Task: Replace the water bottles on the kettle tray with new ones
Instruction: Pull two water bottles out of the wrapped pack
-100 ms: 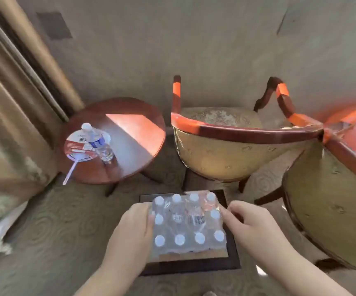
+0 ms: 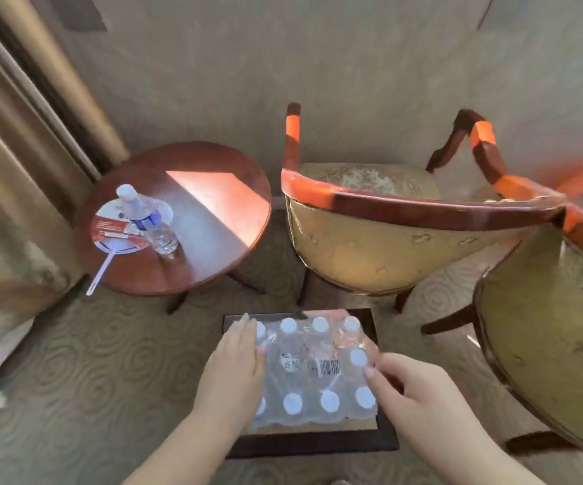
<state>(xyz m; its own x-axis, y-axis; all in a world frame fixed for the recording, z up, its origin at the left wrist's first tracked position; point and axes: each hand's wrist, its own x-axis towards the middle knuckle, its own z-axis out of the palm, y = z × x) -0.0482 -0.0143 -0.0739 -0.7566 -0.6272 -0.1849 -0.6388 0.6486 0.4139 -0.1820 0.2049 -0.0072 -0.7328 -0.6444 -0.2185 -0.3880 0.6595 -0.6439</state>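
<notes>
Both hands are working on the shrink-wrapped pack of water bottles point(image 2: 313, 372) sitting on a dark tray point(image 2: 386, 441) on the carpet. Left hand point(image 2: 236, 371) is lying flat on the pack's left side, fingers loose, pinning it down; right hand point(image 2: 414, 388) is pinching at the plastic on the right edge, looks like it's trying to tear in. I'd be holding the pack steady and ripping near a cap so one bottle slides out. Whether the wrap is torn yet is hard to tell, and the left hand is covering a few caps. No kettle showing anywhere, just an old bottle point(image 2: 139, 213) standing on the round table point(image 2: 192, 260).
</notes>
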